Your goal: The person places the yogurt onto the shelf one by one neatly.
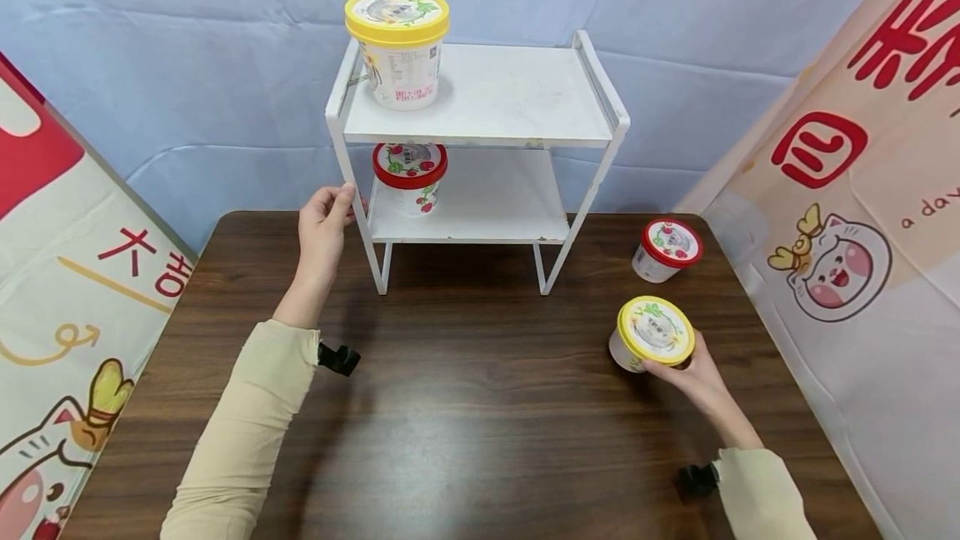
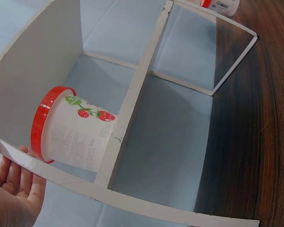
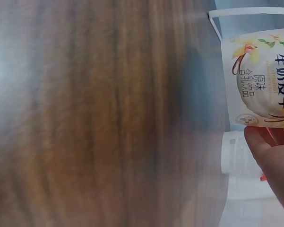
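My left hand (image 1: 324,215) grips the left front post of a small white two-tier rack (image 1: 517,94), fingers behind the post in the left wrist view. A white tub with a yellow lid (image 1: 652,332) is in my right hand (image 1: 701,373), thumb and fingers around its side. It seems to be held just above the table; flowers and writing show on its side in the right wrist view. Another yellow-lidded tub (image 1: 401,65) stands on the rack's top tier at the left. Below it, a red-lidded tub with strawberries (image 2: 78,130) stands on the lower tier, near my left fingers.
A second red-lidded tub (image 1: 660,261) stands on the dark wooden table (image 1: 465,407), right of the rack and behind the tub in my right hand. Pale blue cloth (image 1: 225,65) hangs behind; printed cartoon sheets (image 1: 840,265) line both sides.
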`<state>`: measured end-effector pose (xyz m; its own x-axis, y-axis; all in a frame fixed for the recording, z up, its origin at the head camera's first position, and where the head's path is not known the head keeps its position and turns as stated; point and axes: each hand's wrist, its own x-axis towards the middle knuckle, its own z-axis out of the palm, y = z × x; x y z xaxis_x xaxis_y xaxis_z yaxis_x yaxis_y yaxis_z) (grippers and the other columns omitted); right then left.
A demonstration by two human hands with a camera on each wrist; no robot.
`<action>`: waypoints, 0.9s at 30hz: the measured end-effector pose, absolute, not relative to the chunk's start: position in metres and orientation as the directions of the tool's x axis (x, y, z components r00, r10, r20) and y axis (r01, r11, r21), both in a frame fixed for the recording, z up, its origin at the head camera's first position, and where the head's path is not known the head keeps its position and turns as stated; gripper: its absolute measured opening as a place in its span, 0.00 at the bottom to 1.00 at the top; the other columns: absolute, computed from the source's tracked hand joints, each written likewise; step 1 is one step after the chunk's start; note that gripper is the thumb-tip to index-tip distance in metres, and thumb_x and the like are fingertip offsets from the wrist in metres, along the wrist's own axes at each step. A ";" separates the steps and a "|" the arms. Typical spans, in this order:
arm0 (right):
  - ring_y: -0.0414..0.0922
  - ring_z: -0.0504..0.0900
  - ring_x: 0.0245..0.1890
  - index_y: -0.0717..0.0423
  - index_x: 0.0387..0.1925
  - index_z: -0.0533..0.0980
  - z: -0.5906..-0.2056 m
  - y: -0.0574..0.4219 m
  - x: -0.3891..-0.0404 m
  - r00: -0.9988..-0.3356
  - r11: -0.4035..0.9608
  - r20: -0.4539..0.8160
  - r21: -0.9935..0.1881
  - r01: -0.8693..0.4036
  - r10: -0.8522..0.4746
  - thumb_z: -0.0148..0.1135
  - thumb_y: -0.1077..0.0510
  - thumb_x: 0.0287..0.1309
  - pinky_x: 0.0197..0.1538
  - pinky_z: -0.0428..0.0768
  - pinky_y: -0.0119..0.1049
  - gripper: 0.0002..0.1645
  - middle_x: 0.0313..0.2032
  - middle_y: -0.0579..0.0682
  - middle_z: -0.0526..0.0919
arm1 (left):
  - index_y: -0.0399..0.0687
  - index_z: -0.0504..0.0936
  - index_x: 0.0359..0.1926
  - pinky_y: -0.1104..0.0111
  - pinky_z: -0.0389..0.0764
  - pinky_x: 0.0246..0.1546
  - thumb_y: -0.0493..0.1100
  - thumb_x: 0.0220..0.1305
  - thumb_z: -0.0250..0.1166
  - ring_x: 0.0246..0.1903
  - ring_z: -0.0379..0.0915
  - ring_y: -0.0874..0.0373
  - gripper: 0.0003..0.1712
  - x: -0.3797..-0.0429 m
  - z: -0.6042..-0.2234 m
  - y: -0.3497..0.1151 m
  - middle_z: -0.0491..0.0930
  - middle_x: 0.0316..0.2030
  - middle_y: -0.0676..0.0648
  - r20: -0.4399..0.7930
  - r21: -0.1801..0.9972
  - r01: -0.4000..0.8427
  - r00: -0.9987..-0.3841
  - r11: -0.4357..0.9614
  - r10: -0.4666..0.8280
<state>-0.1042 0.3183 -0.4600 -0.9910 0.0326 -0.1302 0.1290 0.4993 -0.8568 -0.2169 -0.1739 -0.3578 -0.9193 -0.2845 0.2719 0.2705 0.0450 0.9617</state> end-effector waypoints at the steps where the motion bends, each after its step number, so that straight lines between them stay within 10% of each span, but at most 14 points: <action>1: 0.57 0.54 0.58 0.65 0.66 0.40 -0.459 0.317 -0.105 -0.992 0.496 -0.127 -0.859 0.124 0.028 0.66 0.57 0.51 0.57 0.55 0.57 0.54 0.61 0.65 0.52 | 0.41 0.74 0.31 0.74 0.74 0.37 0.45 0.65 0.55 0.31 0.72 0.62 0.12 -0.217 -0.358 -0.174 0.77 0.28 0.50 0.269 0.962 0.269 -0.920 0.042 -0.284; 27: 0.55 0.55 0.58 0.62 0.67 0.42 -0.440 0.291 -0.134 -0.992 0.466 -0.086 -0.884 0.036 -0.087 0.68 0.57 0.49 0.59 0.53 0.58 0.55 0.61 0.62 0.53 | 0.43 0.74 0.30 0.72 0.74 0.38 0.46 0.65 0.55 0.31 0.71 0.62 0.11 -0.218 -0.359 -0.175 0.78 0.28 0.48 0.278 0.960 0.278 -0.919 0.041 -0.278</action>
